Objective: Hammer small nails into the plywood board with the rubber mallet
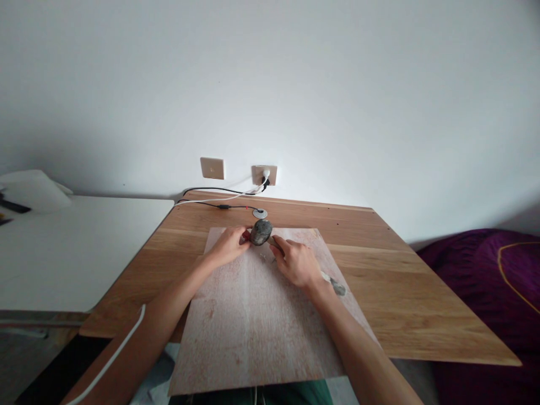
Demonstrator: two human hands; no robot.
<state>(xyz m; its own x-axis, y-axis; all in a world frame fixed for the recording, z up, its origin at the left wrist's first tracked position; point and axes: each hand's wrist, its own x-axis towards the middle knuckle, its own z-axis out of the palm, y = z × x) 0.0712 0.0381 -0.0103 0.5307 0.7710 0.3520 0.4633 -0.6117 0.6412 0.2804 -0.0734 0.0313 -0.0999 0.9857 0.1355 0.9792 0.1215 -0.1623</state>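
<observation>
A rounded, mottled grey lump is above the far part of a pale wood-grain board. My left hand is closed at its left side, fingertips partly hidden behind it; a bit of red shows there. My right hand is closed around a narrow pale stem-like piece that meets the lump's right side. Whether the two are joined I cannot tell. Small pale crumbs lie on the board below. Beside my right wrist rests a second grey piece with a whitish end.
The board lies on a wooden desk against the wall. Behind it are a cable hole, black and white cables and a wall socket. At left stands a white table; at right, a purple beanbag-like form.
</observation>
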